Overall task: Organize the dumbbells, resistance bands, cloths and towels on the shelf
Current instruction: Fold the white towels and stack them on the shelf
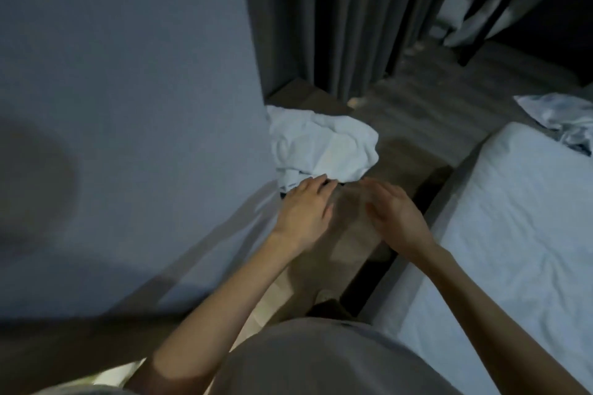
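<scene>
Pale grey shirt fabric (321, 359) fills the nearest edge of the view, and both bare forearms reach forward from it over a brown wooden ledge (401, 163) that runs away from the person and is probably the shelf meant in the task. The left hand (305, 215) lies flat with its fingers straight, gripping nothing. Its fingertips are at the near edge of a crumpled white towel (324, 147) that sits just beyond them on the ledge against the wall. A thin dark strip shows under that edge, too small to identify. The right hand (394, 215), just beside the left, hovers over bare wood, blurred, with loose open fingers and nothing in it. Judging by the unfolded towel, the tidying looks barely begun. No dumbbells or resistance bands are in view, and nothing is stacked. To the right of the right hand is a bed (513, 218) with a white sheet, and further off on that side lies a second rumpled cloth (558, 119), also unsorted. To the left of the left hand rises a blue-grey wall (128, 74). Beyond the towel are the wood floor (433, 99) and dark grey curtains (321, 26), in dim light.
</scene>
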{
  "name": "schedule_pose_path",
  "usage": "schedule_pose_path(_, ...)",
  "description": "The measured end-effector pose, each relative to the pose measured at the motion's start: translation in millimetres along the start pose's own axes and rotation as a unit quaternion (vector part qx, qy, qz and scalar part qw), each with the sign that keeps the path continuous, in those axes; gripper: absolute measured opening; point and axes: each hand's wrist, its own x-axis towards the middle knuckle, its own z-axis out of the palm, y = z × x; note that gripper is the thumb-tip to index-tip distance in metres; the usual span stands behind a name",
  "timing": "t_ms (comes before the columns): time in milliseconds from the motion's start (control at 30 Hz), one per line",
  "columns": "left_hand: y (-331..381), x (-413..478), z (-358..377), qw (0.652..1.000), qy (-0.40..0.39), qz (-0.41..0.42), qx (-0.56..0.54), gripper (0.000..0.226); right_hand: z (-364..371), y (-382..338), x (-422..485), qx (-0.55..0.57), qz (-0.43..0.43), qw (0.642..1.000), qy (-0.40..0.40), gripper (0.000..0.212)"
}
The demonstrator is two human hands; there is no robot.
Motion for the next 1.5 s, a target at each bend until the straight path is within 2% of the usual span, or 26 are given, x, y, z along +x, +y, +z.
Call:
schedule_pose_path(167,18.7,95.3,7.4,0.998,-0.014,-0.051,-0.030,0.050,-34.2,62.2,42.1,-0.026,0.010,1.000,-0.001,0.040)
schedule_pose_path(433,12.2,229.7,30.1,0.994,-0.046,-0.096,-0.022,0.049,-58.6,133.9,133.3,0.016,0.071,0.997,-0.035,0.041)
schedule_pose_path(700,-39.2,344.8,71.1,0.965,-0.089,-0.230,-0.087,0.050,-44.8,177.6,260.4,0.022,0.038,0.992,-0.122,0.042)
schedule_pose_path(933,-81.1,383.9,74.6,0.932,-0.040,-0.341,-0.114,0.050,-39.1,184.2,345.0,0.015,-0.016,0.977,-0.212,0.055)
schedule_pose_path(1000,-94.5,382.2,77.5,0.911,-0.025,-0.394,-0.114,0.052,-31.9,185.7,368.3,0.015,-0.053,0.967,-0.247,0.053)
schedule_pose_path(1167,-111.2,350.5,98.8,0.828,0.026,-0.531,-0.176,0.061,6.7,184.1,410.8,0.011,-0.152,0.935,-0.321,0.046)
schedule_pose_path(1300,-102.2,309.5,126.3,0.742,0.111,-0.617,-0.238,0.064,44.4,179.9,421.1,-0.041,-0.254,0.891,-0.373,0.044)
schedule_pose_path(1400,-94.7,282.0,152.6,0.676,0.154,-0.664,-0.278,0.061,70.2,176.0,419.2,-0.050,-0.288,0.861,-0.417,0.045)
schedule_pose_path(1500,-88.6,260.4,182.3,0.659,0.189,-0.675,-0.272,0.058,100.2,174.8,412.3,-0.048,-0.302,0.849,-0.431,0.045)
